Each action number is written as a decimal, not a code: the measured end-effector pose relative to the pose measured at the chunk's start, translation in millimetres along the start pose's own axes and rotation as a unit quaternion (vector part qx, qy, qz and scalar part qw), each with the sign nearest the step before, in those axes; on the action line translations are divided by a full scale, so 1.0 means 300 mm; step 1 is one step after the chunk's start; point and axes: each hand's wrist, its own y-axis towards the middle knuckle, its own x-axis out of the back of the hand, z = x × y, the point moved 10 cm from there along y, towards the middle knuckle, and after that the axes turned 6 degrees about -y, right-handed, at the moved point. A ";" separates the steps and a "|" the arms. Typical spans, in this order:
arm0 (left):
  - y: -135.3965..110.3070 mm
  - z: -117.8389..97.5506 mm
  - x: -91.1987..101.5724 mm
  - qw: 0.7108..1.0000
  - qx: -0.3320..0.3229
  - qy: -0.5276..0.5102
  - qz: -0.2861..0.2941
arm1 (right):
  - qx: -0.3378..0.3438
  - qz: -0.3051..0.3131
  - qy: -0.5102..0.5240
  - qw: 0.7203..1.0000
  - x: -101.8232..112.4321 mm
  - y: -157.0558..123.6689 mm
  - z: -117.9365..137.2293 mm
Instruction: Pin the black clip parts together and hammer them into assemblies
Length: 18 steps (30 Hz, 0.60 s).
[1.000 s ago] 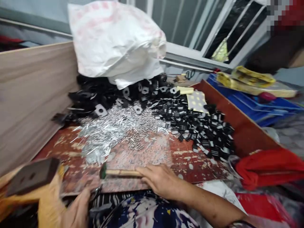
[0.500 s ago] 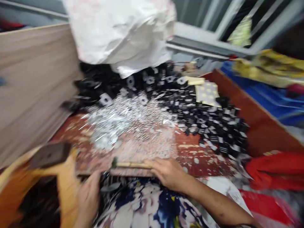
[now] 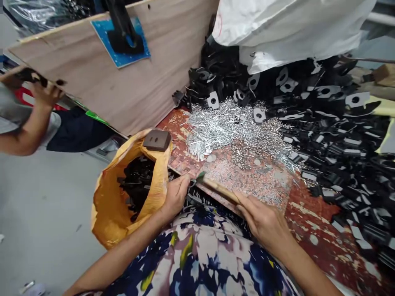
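My right hand (image 3: 265,220) is closed around the wooden handle of a small hammer (image 3: 220,190). Its dark green head lies to the left, low at the table's front edge. Close to that head, my left hand (image 3: 177,193) has its fingers pinched together; a small dark piece shows at the fingertips, too unclear to name. Beyond both hands, a pile of thin silvery metal pins (image 3: 212,129) spreads over the worn red table (image 3: 308,218). Black plastic parts with pale faces (image 3: 327,135) are heaped behind and to the right of the pins.
A yellow sack (image 3: 105,197) holding black parts stands open at my left, a dark brown block (image 3: 157,140) on its rim. A wooden board (image 3: 160,53) walls the table's left side. White sheeting (image 3: 293,24) hangs at the back. Another person's hand (image 3: 46,94) is beyond the board.
The view has swung left, bringing the sack and the other person into sight. My left hand has come from beside the sack to the hammer's head. My right hand still holds the hammer.
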 end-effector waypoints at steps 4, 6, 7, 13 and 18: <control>0.003 0.010 0.002 1.000 -0.002 -0.011 0.015 | 0.003 0.018 -0.027 0.999 -0.007 0.008 -0.004; -0.001 0.015 0.005 1.000 -0.001 -0.012 0.018 | -0.005 -0.029 0.006 1.000 0.042 0.004 -0.005; -0.002 0.018 0.006 1.000 0.000 -0.012 0.017 | -0.007 -0.051 0.025 0.998 0.063 0.002 -0.003; 0.008 0.006 -0.003 1.000 0.005 0.002 0.015 | -0.014 0.050 0.058 0.997 -0.021 0.025 -0.006; -0.013 -0.090 0.135 0.998 -0.010 0.062 0.015 | -0.078 0.072 0.064 0.992 -0.036 0.027 -0.106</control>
